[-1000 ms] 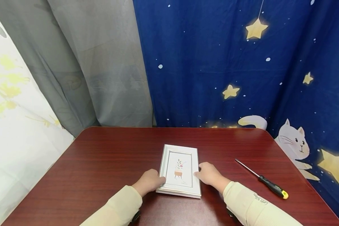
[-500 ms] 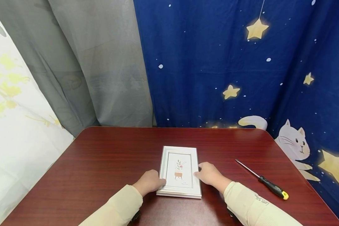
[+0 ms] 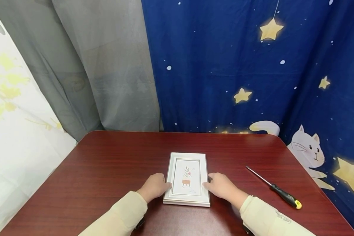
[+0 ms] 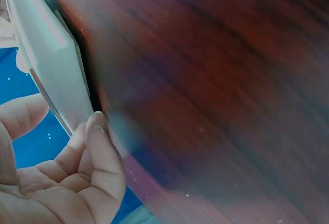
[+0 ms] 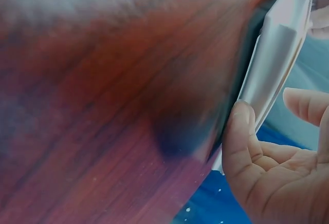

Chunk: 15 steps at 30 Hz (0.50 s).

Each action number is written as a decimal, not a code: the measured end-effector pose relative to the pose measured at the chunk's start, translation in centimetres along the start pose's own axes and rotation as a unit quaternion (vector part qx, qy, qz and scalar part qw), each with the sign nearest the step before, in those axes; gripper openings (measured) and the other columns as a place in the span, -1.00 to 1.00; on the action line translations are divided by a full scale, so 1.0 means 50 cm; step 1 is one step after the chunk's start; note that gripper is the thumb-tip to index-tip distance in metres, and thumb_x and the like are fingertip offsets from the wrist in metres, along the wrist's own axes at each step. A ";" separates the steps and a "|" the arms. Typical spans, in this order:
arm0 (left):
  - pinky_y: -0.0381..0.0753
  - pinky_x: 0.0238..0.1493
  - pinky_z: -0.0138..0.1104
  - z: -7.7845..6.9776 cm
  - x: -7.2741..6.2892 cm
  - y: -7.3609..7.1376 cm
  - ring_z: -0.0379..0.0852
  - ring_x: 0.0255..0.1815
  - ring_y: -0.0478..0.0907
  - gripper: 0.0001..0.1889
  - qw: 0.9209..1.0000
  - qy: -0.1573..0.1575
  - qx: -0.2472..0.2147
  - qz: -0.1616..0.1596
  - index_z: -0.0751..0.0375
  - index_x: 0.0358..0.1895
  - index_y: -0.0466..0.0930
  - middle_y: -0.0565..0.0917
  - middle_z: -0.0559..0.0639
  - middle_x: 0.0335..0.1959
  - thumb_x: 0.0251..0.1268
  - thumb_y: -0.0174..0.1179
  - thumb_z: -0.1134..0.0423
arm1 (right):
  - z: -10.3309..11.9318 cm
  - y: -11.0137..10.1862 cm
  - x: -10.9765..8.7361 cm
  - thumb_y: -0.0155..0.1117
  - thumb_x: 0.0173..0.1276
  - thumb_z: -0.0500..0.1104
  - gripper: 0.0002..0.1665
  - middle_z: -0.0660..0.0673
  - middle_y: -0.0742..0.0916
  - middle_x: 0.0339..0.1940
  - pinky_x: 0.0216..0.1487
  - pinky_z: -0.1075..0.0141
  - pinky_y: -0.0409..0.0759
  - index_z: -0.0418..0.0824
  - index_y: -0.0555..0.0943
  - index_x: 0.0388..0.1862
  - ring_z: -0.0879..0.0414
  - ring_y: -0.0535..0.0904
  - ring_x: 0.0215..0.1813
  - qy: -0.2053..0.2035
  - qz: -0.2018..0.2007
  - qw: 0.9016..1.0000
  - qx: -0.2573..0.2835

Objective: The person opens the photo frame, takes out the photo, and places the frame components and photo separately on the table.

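Observation:
A white picture frame with a printed plant in an orange pot lies face up on the dark red table, between the two hands. At its left edge is the left hand; in the left wrist view its fingertips touch the frame's side, and the thumb stands off its face. Along the opposite edge rests the right hand. The right wrist view shows its fingertips against the frame's side, thumb lifted and apart. The frame's underside is hidden.
A screwdriver with a black and yellow handle lies on the table to the right. Behind stand a grey curtain and a blue star-patterned curtain.
Both hands have shifted slightly outward, and their thumbs have eased off the picture frame. The frame itself has turned slightly straighter on the table. The screwdriver has not moved.

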State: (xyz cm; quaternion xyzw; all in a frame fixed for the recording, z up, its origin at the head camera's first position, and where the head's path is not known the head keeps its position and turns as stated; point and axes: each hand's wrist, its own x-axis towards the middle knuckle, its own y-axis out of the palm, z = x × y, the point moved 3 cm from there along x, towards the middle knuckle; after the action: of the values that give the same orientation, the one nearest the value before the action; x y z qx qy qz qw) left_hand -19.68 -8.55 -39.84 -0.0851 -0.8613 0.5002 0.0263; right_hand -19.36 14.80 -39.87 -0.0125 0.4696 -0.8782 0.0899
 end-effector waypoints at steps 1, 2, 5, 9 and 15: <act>0.37 -0.51 -0.29 0.001 0.000 0.000 -0.11 -0.61 0.31 -0.72 1.000 0.003 -0.009 -0.002 0.24 -0.62 0.38 0.39 -0.02 -0.68 0.08 0.26 0.23 | 0.000 0.000 -0.006 0.30 0.23 -0.14 -0.40 -0.25 0.71 -0.36 -0.14 0.09 0.58 -0.60 0.49 0.09 -0.01 0.63 -0.27 0.000 0.000 1.000 0.006; 0.35 -0.52 -0.31 0.001 0.000 0.000 -0.13 -0.61 0.30 -0.70 1.000 0.006 -0.015 -0.003 0.22 -0.64 0.36 0.37 -0.03 -0.69 0.09 0.27 0.23 | 0.000 0.001 -0.011 0.30 0.23 -0.15 -0.39 -0.17 0.67 -0.49 -0.28 0.15 0.56 -0.60 0.48 0.10 0.05 0.57 -0.42 0.001 0.004 1.000 0.014; 0.31 -0.52 -0.33 0.004 -0.002 0.003 -0.15 -0.60 0.29 -0.68 0.999 0.012 -0.034 -0.002 0.19 -0.63 0.33 0.35 -0.06 -0.69 0.10 0.30 0.24 | -0.001 0.004 -0.027 0.31 0.23 -0.16 -0.38 0.00 0.49 -0.69 -0.49 0.31 0.35 -0.60 0.47 0.11 0.19 0.30 -0.63 0.003 0.013 0.999 0.034; 0.30 -0.50 -0.34 0.004 -0.004 0.006 -0.15 -0.58 0.28 -0.68 0.999 0.019 -0.030 0.002 0.19 -0.61 0.33 0.34 -0.05 -0.66 0.10 0.32 0.25 | 0.001 0.007 -0.039 0.32 0.22 -0.17 -0.38 0.03 0.47 -0.69 -0.54 0.36 0.29 -0.59 0.46 0.13 0.23 0.25 -0.68 -0.003 0.024 0.999 0.041; 0.28 -0.50 -0.34 0.005 -0.006 0.008 -0.15 -0.58 0.27 -0.68 0.999 0.022 -0.026 0.000 0.18 -0.62 0.31 0.33 -0.06 -0.66 0.08 0.31 0.27 | 0.003 0.011 -0.040 0.34 0.21 -0.19 -0.37 0.04 0.42 -0.75 -0.60 0.39 0.21 -0.58 0.46 0.14 0.23 0.19 -0.70 -0.012 0.024 0.999 0.044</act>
State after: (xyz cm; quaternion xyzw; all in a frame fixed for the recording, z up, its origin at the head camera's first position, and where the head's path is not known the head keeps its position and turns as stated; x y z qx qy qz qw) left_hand -19.38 -8.60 -40.32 -0.0965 -0.8731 0.4759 0.0435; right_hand -17.31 14.74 -40.11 -0.0074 0.4297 -0.8953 0.1174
